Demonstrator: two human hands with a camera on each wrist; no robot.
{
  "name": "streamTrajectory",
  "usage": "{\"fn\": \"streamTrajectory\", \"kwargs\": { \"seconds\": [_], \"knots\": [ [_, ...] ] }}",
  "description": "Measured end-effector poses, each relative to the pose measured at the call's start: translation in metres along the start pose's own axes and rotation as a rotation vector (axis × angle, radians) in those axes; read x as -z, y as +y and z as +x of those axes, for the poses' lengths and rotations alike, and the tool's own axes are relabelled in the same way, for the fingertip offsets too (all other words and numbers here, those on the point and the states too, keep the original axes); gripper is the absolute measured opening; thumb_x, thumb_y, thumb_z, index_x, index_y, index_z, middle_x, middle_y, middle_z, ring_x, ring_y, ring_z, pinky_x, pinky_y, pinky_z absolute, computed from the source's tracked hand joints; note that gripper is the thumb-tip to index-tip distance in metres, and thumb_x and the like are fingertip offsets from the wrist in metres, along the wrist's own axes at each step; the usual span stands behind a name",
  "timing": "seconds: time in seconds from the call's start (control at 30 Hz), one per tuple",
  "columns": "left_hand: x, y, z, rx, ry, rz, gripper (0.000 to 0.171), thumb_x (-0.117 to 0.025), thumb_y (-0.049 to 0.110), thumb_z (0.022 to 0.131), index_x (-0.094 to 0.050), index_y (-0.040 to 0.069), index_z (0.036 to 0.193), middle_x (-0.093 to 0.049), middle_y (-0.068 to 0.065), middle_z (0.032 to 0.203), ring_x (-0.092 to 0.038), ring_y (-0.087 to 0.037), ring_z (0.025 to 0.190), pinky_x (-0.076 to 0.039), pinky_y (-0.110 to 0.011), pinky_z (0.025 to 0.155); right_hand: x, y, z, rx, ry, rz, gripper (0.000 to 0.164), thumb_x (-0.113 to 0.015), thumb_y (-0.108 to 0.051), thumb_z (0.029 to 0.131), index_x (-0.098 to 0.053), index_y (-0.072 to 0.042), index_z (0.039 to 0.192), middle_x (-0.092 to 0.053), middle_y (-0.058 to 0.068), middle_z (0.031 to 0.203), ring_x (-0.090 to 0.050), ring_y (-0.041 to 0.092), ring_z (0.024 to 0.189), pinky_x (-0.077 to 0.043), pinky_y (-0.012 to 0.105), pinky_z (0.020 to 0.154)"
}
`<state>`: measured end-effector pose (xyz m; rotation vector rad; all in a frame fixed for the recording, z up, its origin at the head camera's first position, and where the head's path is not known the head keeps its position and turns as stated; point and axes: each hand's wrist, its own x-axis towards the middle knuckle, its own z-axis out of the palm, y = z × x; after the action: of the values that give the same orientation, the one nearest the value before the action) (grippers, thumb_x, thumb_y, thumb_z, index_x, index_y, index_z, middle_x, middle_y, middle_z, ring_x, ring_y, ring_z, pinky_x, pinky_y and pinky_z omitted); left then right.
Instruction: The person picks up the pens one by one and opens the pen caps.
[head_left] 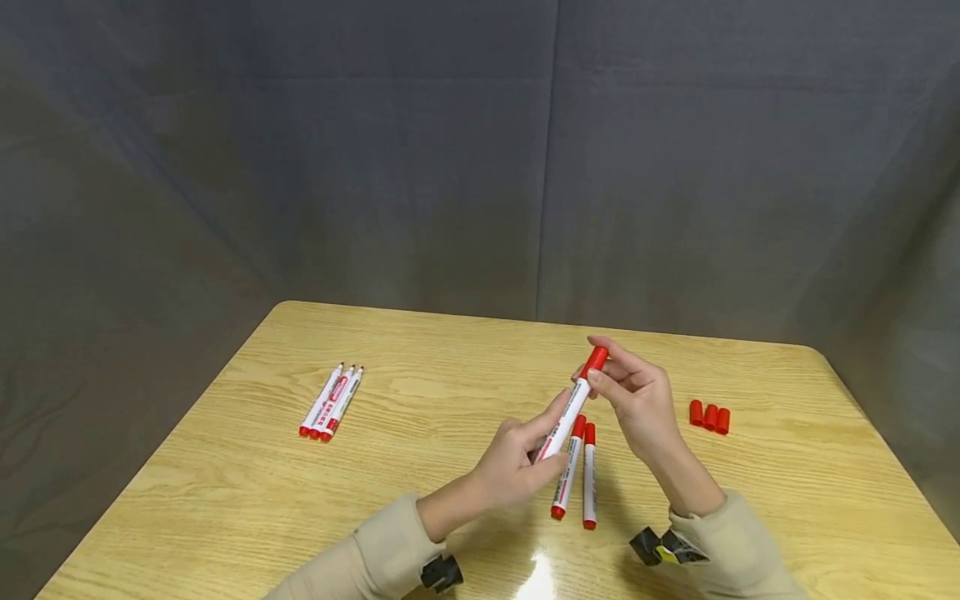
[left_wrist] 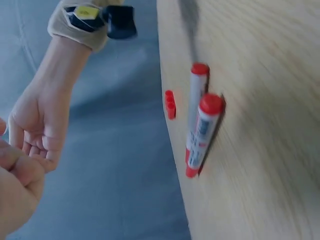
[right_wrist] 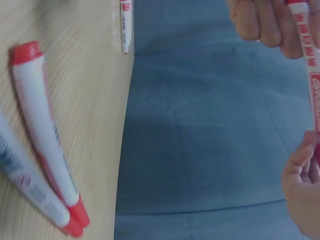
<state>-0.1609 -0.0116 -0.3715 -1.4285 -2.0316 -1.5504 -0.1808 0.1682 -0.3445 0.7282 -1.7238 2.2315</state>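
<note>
A white whiteboard marker [head_left: 566, 419] with a red cap is held tilted above the table between both hands. My left hand [head_left: 517, 458] grips its white barrel near the lower end. At the upper end, my right hand [head_left: 637, 396] pinches the red cap [head_left: 595, 361] between thumb and fingers. The cap sits against the barrel. In the right wrist view, red printing shows along the held marker [right_wrist: 311, 65]. Below the hands, two more capped markers [head_left: 568, 467] [head_left: 590, 479] lie side by side on the table.
Three uncapped markers [head_left: 332, 404] lie together at the left of the wooden table [head_left: 420, 350], tips pointing away. Three loose red caps [head_left: 710, 417] stand in a row at the right. A grey cloth [head_left: 405, 183] hangs behind the table's far edge.
</note>
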Motion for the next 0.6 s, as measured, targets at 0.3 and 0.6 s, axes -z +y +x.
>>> {"fn": "streamTrajectory", "kwargs": {
  "seconds": [0.3, 0.6],
  "knots": [
    [0.000, -0.004, -0.004, -0.312, 0.018, 0.798, 0.069, -0.043, 0.006, 0.076, -0.021, -0.006, 0.140, -0.029, 0.010, 0.046, -0.018, 0.002, 0.038, -0.010, -0.010, 0.038, -0.008, -0.006, -0.007, 0.081, 0.106, -0.467, 0.037, -0.062, 0.007, 0.081, -0.057, 0.004, 0.118, -0.059, -0.002, 0.065, -0.051, 0.007, 0.054, -0.041, 0.018, 0.049],
    [-0.001, -0.002, -0.003, -0.326, -0.004, 0.724, 0.076, -0.045, 0.004, 0.072, -0.016, -0.005, 0.142, -0.029, 0.009, 0.047, -0.017, 0.002, 0.040, -0.011, -0.009, 0.039, -0.007, -0.008, -0.005, 0.055, 0.184, -0.410, 0.022, -0.060, 0.012, 0.080, -0.065, 0.004, 0.100, -0.060, -0.005, 0.058, -0.054, 0.007, 0.050, -0.043, 0.017, 0.049]
  ]
}}
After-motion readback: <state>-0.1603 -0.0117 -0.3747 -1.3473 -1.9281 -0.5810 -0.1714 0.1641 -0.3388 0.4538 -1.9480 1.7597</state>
